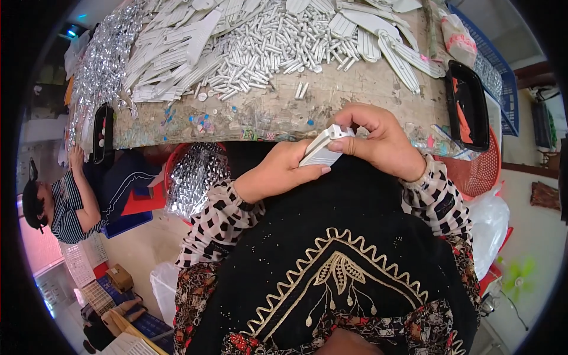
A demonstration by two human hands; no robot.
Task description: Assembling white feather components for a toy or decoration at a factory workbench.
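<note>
My left hand [273,170] is closed round the lower end of a white ribbed plastic piece [318,152], held tilted above my lap just off the table's front edge. At its upper end, the thumb of my right hand [384,142] presses on the piece, while the curled forefinger arches over the top. Whether those fingers also hold a small part cannot be made out. Beyond my hands lies a heap of small white pegs [278,47], and a few pegs [301,90] lie apart in front of it. Flat white plastic blades [177,56] are piled to the left, with more blades [399,62] on the right.
Shiny silver packets [106,53] cover the table's left end. A black tray [485,112] stands at the right edge, another black tray [103,127] at the left. Red baskets [494,160] flank me below the table. A person [71,201] in stripes sits at the far left.
</note>
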